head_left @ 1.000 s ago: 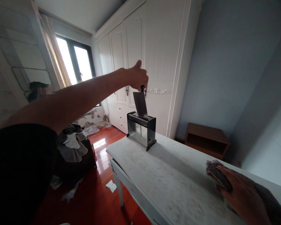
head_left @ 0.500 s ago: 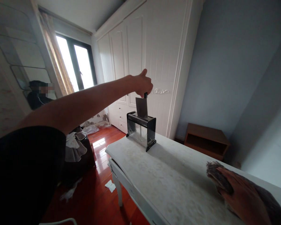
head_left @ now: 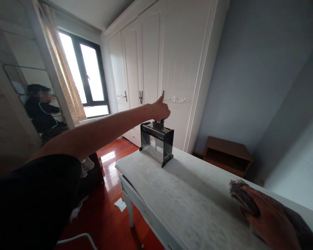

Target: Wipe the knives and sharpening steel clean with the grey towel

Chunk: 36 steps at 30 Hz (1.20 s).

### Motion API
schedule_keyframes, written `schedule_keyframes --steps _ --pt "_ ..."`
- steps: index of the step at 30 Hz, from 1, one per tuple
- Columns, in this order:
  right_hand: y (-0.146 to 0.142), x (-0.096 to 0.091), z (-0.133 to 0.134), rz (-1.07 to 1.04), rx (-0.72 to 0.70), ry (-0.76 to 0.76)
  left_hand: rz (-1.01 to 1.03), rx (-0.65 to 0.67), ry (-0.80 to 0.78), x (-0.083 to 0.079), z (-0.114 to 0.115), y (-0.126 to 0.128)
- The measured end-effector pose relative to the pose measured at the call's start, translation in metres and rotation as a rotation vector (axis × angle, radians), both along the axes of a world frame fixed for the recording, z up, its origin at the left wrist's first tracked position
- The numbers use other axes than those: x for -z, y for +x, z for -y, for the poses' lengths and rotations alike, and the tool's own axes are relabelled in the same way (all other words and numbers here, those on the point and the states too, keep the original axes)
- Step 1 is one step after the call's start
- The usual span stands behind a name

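My left hand (head_left: 158, 110) reaches out across the table, closed round the handle of a cleaver (head_left: 158, 126). Most of the cleaver's blade is down in a slot of a black knife block (head_left: 168, 143); only its upper part shows. The block has clear side panels and stands upright near the table's far left end. At the lower right, my right hand (head_left: 270, 217) is closed on a grey-brown cloth (head_left: 240, 194), pressing it onto the tabletop. Part of the cloth trails behind the hand.
The white patterned table (head_left: 187, 194) runs from the lower right to the middle. Behind it stand a white wardrobe (head_left: 182, 66) and a brown wooden cabinet (head_left: 228, 149). White paper (head_left: 120, 204) lies on the red floor. A mirror (head_left: 33, 69) at left shows a person.
My left hand has moved down, and the cleaver has sunk deeper into the block's slot. My right hand stays on the cloth. The view has shifted slightly.
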State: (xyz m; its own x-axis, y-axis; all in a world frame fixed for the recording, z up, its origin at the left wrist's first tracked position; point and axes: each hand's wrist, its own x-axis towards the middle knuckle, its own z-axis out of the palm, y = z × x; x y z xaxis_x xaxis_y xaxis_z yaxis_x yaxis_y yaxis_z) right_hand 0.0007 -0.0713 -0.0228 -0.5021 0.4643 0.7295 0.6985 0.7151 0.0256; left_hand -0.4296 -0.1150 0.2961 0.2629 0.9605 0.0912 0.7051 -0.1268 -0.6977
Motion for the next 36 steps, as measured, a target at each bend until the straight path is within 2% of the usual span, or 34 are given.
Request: schedule_keyframes --steps 4,11,18,23,26,29,33,36 --pt "0.002 0.001 -0.001 0.003 0.000 -0.012 -0.066 -0.022 -0.018 0.013 0.001 0.003" --pt "0.002 -0.002 0.002 0.042 0.024 -0.007 -0.106 0.030 -0.032 0.039 -0.001 0.005" --pt "0.002 -0.004 0.004 0.048 0.021 -0.003 -0.085 0.093 0.012 0.049 -0.003 0.000" --pt "0.001 -0.004 0.005 0.048 0.027 -0.004 -0.074 0.096 0.012 0.044 -0.001 -0.002" --pt "0.001 -0.004 0.004 0.035 0.014 -0.023 -0.033 0.068 0.012 0.034 0.004 -0.003" --pt "0.001 -0.004 0.004 0.021 -0.004 -0.024 0.116 0.057 -0.005 0.020 0.012 -0.006" --pt "-0.001 -0.005 0.004 0.027 -0.003 0.009 0.296 0.127 0.141 0.005 0.022 -0.015" --pt "-0.001 -0.004 0.003 0.029 0.003 0.038 0.342 0.111 0.273 0.002 0.022 -0.025"
